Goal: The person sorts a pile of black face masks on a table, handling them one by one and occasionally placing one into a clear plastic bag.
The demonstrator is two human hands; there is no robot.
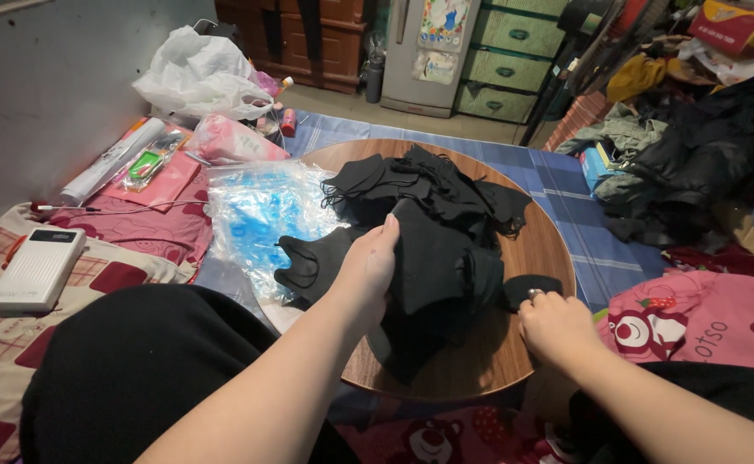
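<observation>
Left hand (368,266) on black masks (433,223), round wooden table (540,249)

black masks (433,215) crowd table (480,361), near edge bare

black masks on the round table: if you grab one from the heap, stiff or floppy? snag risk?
Likely floppy: the black masks lie crumpled and folded on the round table, and those under the left hand drape. Probably light, being thin fabric. Loose ear loops tangle at the heap's edges, so lifting one may drag its neighbours.

Lived-in home room, low round wooden counter (536,249) on a blue checked floor mat (583,215), small fridge (428,51) and green drawers (510,56) beyond it, heaped clothes (695,163) to its right, cartoon-bear bedding (695,318) beside it
</observation>
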